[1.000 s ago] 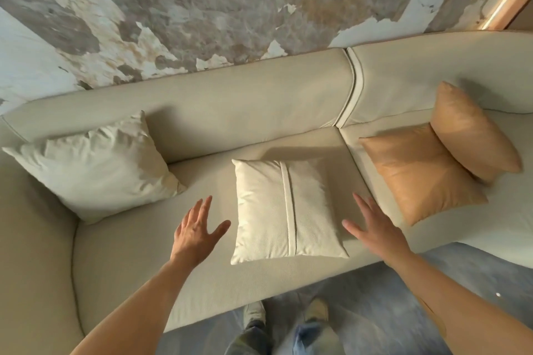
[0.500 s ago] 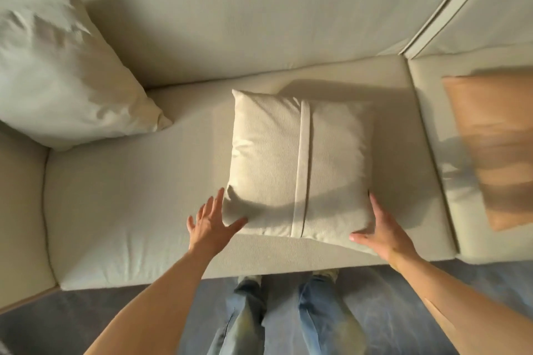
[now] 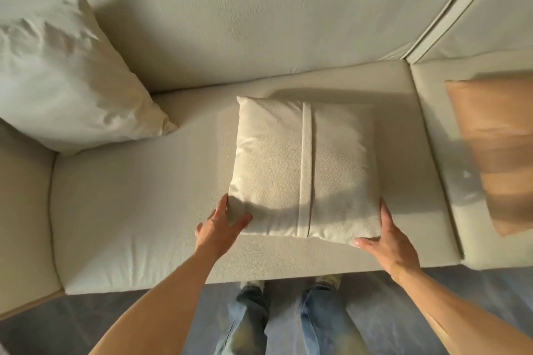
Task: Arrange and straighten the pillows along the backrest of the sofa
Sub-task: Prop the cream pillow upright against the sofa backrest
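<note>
A square cream pillow (image 3: 305, 164) with a centre band lies flat on the seat of the beige sofa (image 3: 129, 210). My left hand (image 3: 222, 225) grips its near left corner, thumb on top. My right hand (image 3: 386, 236) holds the near right corner, fingers along the side. A larger crumpled cream pillow (image 3: 66, 86) leans in the left corner against the backrest (image 3: 259, 17). A tan pillow (image 3: 496, 153) lies flat on the adjoining seat at the right edge, partly cut off.
The sofa's left armrest (image 3: 23, 204) borders the seat. A piped seam (image 3: 450, 11) splits the backrest into two sections. My jeans-clad legs (image 3: 288, 323) stand on the blue-grey floor (image 3: 432, 311) against the seat's front edge.
I leaned in closer to the sofa. Both hands went from hovering open beside the cream pillow to closing on its two near corners.
</note>
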Action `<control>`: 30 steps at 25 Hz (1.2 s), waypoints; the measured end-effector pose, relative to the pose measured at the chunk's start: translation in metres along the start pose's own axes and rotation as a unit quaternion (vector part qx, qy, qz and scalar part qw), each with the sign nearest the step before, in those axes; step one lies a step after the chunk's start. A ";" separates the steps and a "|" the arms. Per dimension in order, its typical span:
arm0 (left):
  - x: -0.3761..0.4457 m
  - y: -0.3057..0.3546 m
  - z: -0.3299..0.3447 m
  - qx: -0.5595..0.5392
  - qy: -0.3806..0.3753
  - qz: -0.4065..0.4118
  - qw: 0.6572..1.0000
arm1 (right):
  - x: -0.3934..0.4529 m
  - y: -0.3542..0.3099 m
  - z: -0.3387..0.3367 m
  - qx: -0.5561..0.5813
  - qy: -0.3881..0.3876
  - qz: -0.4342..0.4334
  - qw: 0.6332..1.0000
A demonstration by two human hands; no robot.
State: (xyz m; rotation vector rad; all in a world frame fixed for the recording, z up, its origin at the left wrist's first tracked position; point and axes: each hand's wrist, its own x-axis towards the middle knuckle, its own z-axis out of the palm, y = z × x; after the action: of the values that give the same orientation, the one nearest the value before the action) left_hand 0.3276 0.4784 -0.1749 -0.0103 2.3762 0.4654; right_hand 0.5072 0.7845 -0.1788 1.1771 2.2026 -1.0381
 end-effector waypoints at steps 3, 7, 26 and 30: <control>-0.017 0.029 -0.028 0.000 0.035 0.010 0.999 | -0.011 -0.025 -0.043 -0.015 -0.005 -0.023 1.000; -0.037 0.069 -0.071 0.026 0.076 0.010 0.997 | -0.015 -0.066 -0.109 -0.022 0.001 -0.074 0.997; 0.072 0.201 -0.258 -0.139 0.152 0.151 0.967 | 0.118 -0.260 -0.266 -0.044 0.247 -0.240 0.938; 0.122 0.221 -0.283 -0.099 0.146 0.168 0.970 | 0.145 -0.288 -0.272 -0.156 0.287 -0.231 0.916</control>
State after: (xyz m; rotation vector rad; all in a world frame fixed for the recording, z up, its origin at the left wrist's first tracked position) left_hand 0.0231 0.6056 0.0131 0.2527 2.6190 0.9169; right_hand 0.1795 0.9685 0.0137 0.9064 3.0754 -0.4803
